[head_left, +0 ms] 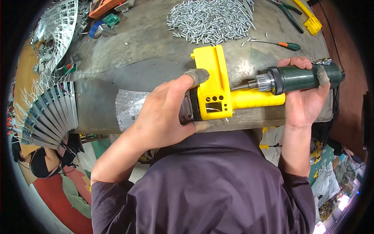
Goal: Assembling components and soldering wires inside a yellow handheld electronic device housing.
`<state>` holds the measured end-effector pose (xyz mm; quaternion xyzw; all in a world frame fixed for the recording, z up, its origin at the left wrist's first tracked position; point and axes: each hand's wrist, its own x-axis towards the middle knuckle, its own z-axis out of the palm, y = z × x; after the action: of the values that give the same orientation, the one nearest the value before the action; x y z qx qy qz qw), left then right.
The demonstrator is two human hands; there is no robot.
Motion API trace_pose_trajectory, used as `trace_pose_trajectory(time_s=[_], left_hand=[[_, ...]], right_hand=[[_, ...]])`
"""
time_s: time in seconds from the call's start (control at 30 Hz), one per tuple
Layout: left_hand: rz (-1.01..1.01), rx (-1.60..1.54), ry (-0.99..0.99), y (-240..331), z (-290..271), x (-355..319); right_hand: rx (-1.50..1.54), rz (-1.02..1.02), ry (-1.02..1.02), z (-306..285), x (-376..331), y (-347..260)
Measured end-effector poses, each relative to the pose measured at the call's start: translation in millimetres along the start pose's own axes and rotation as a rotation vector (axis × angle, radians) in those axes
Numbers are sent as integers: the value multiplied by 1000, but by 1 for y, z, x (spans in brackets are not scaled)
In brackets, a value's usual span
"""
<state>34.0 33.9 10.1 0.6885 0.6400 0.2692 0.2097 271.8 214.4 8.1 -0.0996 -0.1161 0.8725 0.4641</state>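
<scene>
My left hand (159, 113) is closed around a yellow plastic housing (212, 70) with a dark end piece (188, 105), near the table's front edge. Worn grey covers sit on some of its fingertips. The housing has small round holes, a rectangular window and a yellow tubular handle (259, 100) extending right. In my right hand (306, 105) lies a dark green power screwdriver (307, 77), fingers wrapped around its body. Its silver chuck and bit point left, and the bit's tip reaches the housing's right side. Whether a screw is at the tip is hidden.
A heap of silver screws (212, 21) lies at the far middle. Right of it are a hand screwdriver (288, 45), pliers (290, 17) and a yellow plastic piece (311, 24). Wired metal strips (50, 113) fan out at left. A clear plastic bag (129, 105) lies beside my left wrist.
</scene>
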Motion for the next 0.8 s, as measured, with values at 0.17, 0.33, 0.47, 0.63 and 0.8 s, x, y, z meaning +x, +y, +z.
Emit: trace_pose_trajectory(time_s=[0.17,0.33,0.47,0.63,0.8], left_hand=[[60,-51,59,1,4,-1],[89,15,67,0,2,0],[54,28,105,6,3,-1],[10,-27,90,5,5,1],[80,74,59,-1,1,-4]], right_hand=[[16,10,-21,-2,2,0],[-68,-23,-14,3,5,4],[-37,-13,-45,2,-5,-7],[-13,-9,-160,-3,-25,-19],[-82,-19,-195,-4,-30,-7]])
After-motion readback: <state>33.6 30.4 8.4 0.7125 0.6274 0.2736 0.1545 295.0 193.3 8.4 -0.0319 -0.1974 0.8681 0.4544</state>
